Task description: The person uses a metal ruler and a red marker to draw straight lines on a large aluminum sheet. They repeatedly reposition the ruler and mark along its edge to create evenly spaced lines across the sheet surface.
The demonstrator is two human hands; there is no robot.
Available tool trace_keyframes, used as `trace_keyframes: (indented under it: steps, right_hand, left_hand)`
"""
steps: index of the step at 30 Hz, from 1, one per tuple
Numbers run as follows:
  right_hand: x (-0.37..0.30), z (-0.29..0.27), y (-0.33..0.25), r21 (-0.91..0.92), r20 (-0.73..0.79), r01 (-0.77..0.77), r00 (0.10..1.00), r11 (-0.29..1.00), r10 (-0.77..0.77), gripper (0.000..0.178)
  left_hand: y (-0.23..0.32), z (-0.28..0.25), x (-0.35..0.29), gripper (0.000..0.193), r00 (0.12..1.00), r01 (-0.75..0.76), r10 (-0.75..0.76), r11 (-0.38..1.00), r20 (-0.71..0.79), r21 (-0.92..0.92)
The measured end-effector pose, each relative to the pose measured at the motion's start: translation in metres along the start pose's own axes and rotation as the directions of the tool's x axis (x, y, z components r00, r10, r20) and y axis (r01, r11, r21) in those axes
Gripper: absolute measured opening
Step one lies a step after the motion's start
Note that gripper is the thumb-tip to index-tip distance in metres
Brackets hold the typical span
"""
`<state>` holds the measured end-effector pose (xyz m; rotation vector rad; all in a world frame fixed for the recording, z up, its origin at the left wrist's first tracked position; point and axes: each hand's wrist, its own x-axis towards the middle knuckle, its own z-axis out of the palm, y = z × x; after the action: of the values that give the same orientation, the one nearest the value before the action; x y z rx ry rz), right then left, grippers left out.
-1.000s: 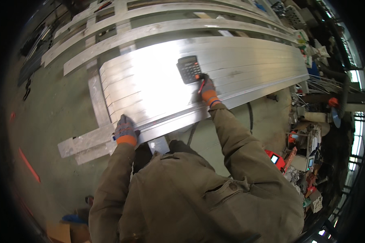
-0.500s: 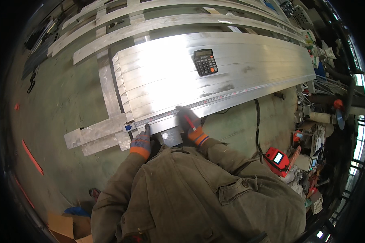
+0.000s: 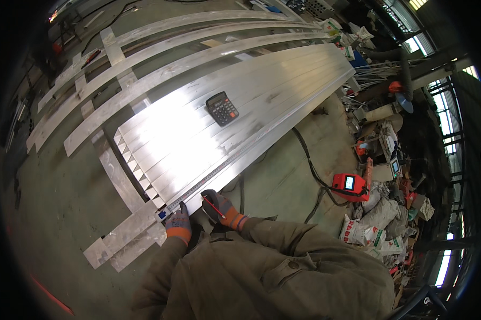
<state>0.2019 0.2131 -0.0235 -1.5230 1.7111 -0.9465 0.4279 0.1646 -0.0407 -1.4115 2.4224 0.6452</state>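
Aluminium profile stack (image 3: 240, 112): left hand (image 3: 178, 225) pins steel rule (image 3: 219, 170), right hand (image 3: 217, 207) grips red pencil (image 3: 214, 206); calculator (image 3: 222, 108) at 12 o'clock; marking unfinished.

right hand (image 3: 217, 206) holds red pencil (image 3: 214, 206) on aluminium profiles (image 3: 219, 144).

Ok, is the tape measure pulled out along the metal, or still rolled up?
Pulled out: the tape measure lies stretched along the near edge of the metal profiles, its end under the left hand.
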Motion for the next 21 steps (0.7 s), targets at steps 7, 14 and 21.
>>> trace_keyframes:
  steps: [7, 14, 21]
  right_hand:
    - [0.008, 0.014, 0.021, 0.176, 0.068, -0.002, 0.998, 0.984, -0.01, 0.031]
    - [0.019, 0.027, 0.045, 0.012, 0.119, 0.134, 0.984, 0.991, -0.134, 0.026]
    - [0.025, 0.013, 0.051, 0.18, 0.191, 0.205, 0.952, 0.962, -0.239, 0.023]
  left_hand:
    - [0.009, 0.0, -0.004, 0.072, 0.999, 0.038, -0.035, 0.996, -0.035, 0.078]
    - [0.02, 0.001, -0.005, 0.071, 0.993, 0.101, -0.094, 0.99, -0.078, 0.096]
    - [0.034, -0.006, -0.008, 0.077, 0.98, 0.197, -0.196, 0.98, -0.034, 0.022]
